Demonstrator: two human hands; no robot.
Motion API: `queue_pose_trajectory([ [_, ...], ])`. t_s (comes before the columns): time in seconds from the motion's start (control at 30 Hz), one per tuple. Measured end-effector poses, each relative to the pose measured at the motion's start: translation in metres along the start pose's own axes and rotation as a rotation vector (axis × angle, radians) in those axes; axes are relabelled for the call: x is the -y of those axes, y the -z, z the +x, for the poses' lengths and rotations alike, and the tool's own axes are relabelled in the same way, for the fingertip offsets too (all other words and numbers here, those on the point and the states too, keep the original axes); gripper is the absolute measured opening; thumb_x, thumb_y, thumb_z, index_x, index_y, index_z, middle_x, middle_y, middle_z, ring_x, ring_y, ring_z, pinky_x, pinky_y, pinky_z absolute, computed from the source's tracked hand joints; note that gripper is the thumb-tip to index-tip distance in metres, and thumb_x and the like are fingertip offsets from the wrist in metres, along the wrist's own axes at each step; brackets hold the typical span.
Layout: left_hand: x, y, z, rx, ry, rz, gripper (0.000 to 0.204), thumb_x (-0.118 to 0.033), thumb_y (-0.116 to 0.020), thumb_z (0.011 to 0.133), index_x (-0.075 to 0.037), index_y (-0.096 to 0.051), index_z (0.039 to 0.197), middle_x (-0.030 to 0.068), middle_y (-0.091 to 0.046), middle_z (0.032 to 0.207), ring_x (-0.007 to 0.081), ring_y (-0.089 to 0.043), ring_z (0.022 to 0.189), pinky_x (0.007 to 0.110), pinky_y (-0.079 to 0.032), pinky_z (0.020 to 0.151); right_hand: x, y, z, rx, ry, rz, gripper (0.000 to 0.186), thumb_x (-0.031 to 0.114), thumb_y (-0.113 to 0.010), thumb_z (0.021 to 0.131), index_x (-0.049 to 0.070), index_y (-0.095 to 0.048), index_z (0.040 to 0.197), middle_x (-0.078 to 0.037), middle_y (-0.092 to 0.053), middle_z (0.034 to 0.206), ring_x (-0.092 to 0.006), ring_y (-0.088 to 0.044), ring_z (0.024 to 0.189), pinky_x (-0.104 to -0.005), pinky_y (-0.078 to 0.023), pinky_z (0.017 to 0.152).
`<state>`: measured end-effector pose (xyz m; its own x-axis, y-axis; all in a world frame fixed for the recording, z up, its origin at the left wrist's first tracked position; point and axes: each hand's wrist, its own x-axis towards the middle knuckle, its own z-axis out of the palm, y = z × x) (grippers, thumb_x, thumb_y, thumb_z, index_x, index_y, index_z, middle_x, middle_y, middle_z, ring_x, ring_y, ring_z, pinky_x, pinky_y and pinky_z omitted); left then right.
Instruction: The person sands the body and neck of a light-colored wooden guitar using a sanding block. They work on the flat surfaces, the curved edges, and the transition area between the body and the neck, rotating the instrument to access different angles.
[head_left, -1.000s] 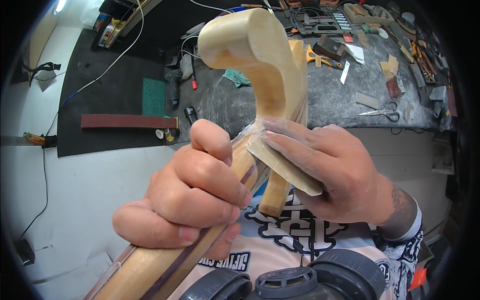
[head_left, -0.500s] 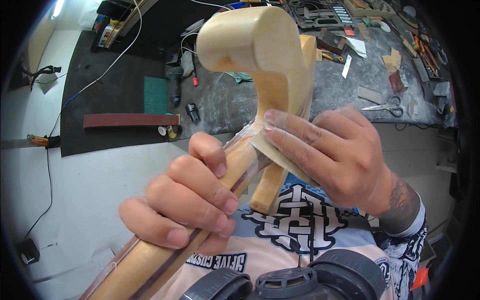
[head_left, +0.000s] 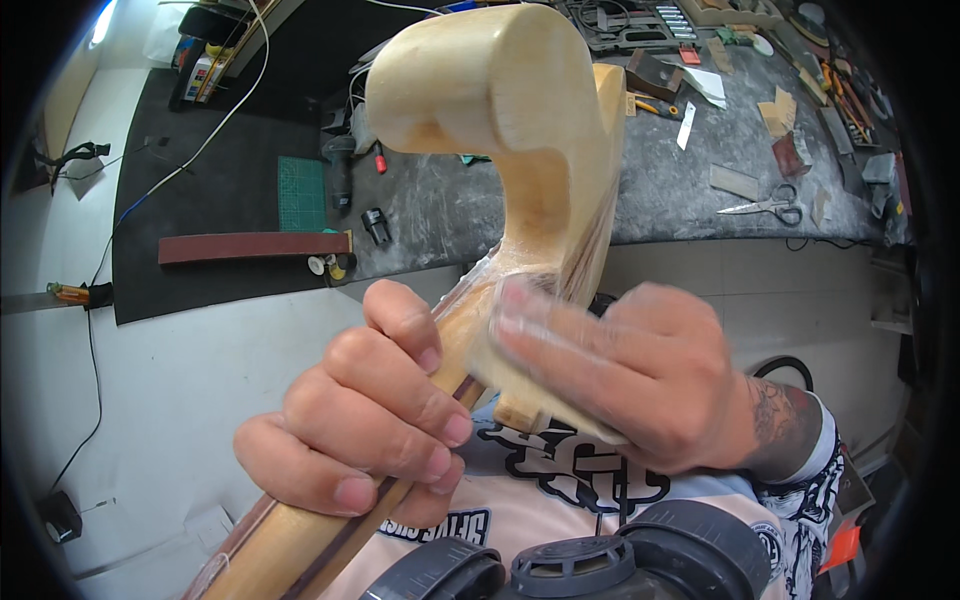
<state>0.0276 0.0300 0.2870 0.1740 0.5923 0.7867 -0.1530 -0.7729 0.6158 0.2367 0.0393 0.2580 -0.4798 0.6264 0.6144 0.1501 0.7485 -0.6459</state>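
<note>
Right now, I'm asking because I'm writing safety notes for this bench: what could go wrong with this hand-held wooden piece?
The left hand is the only visible grip on the wooden shaft, so the bulky curved head could twist under pressure. The right hand, blurred, holds the folded sandpaper near the neck; a slip might scrape fingers or mark the wood.

The right hand (head_left: 650,380) and the tan abrasive sheet (head_left: 513,380) now sit lower along the wooden piece (head_left: 540,195), nearer the left hand (head_left: 365,410). The sheet covers more of the short prong (head_left: 516,414). Motion blur leaves fingertip contact uncertain.
</note>
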Motion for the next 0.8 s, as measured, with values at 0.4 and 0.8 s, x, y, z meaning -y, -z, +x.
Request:
queue_pose_trajectory([
  [0.4, -0.004, 0.001, 0.003, 0.022, 0.063, 0.021, 0.044, -0.008, -0.084, 0.084, -0.019, -0.054, 0.114, -0.0056, -0.064, 0.091, 0.0116, -0.064, 0.084, 0.033, -0.039, 0.086, 0.015, 0.034, -0.001, -0.078, -0.005, -0.377, 0.041, 0.009, -0.079, 0.074, -0.004, -0.073, 0.112, -0.021, -0.072, 0.107, -0.0282, -0.068, 0.080, -0.0345, -0.048, 0.063],
  [0.8, -0.002, 0.003, 0.004, 0.057, 0.044, 0.014, 0.046, -0.008, -0.082, 0.085, -0.019, -0.053, 0.118, -0.0046, -0.063, 0.094, 0.0122, -0.064, 0.087, 0.034, -0.039, 0.087, 0.001, 0.010, 0.003, 0.043, -0.055, -0.301, 0.049, 0.013, -0.078, 0.069, 0.004, -0.075, 0.117, -0.015, -0.069, 0.130, -0.0353, -0.062, 0.118, -0.0414, -0.049, 0.088],
])
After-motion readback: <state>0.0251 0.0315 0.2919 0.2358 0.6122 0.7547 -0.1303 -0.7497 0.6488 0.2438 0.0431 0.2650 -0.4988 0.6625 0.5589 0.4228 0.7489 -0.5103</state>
